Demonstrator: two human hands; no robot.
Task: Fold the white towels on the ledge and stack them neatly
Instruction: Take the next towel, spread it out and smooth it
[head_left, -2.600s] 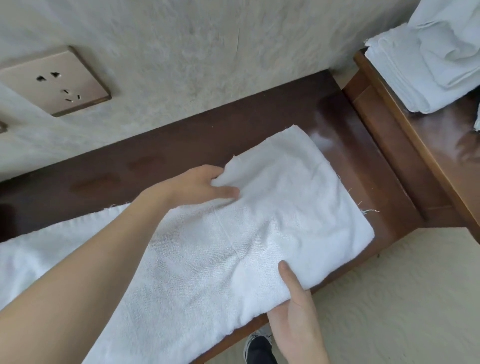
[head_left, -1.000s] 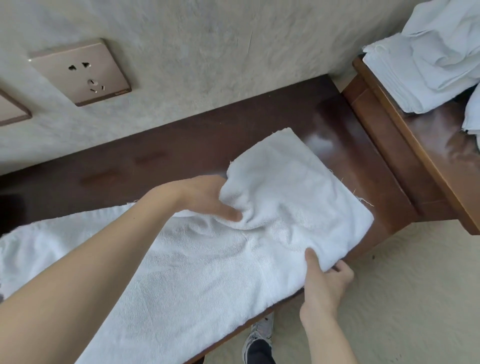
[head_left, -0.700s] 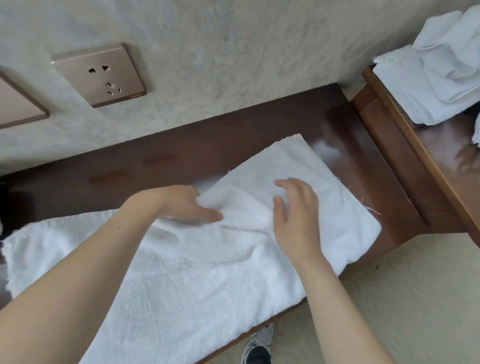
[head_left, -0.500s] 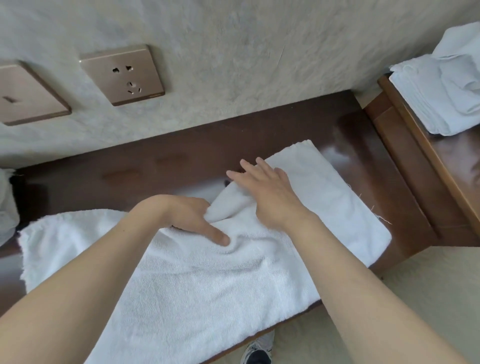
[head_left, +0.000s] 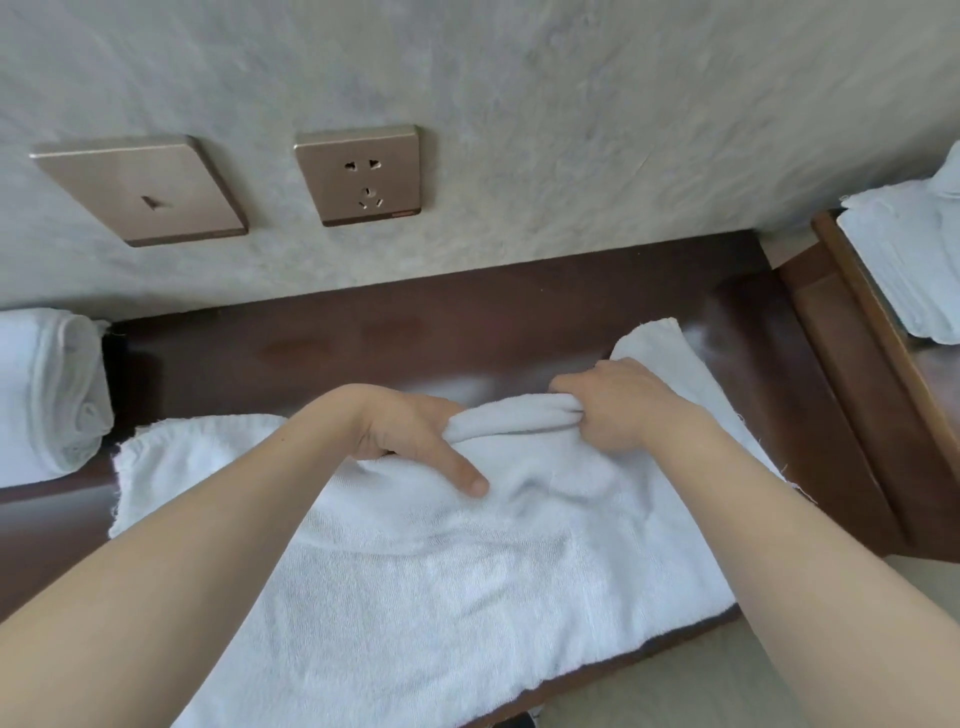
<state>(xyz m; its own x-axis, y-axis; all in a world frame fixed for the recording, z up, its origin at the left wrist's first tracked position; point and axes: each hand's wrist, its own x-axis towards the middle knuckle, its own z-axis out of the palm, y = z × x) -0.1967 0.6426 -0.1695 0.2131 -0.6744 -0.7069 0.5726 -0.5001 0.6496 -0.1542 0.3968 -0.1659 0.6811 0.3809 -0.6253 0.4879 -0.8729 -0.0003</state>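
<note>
1. The white towel (head_left: 441, 587) lies spread along the dark ledge (head_left: 467, 322).
2. The left hand (head_left: 410, 434) and right hand (head_left: 618, 405) both pinch its bunched far edge.
3. Soft, limp terry probably sags; gripping near the corners suits it.

One head-worn view looks steeply down from close above the ledge (head_left: 519, 322), facing the wall (head_left: 519, 104) at 12 o'clock, forearms entering from 6 o'clock.
</note>
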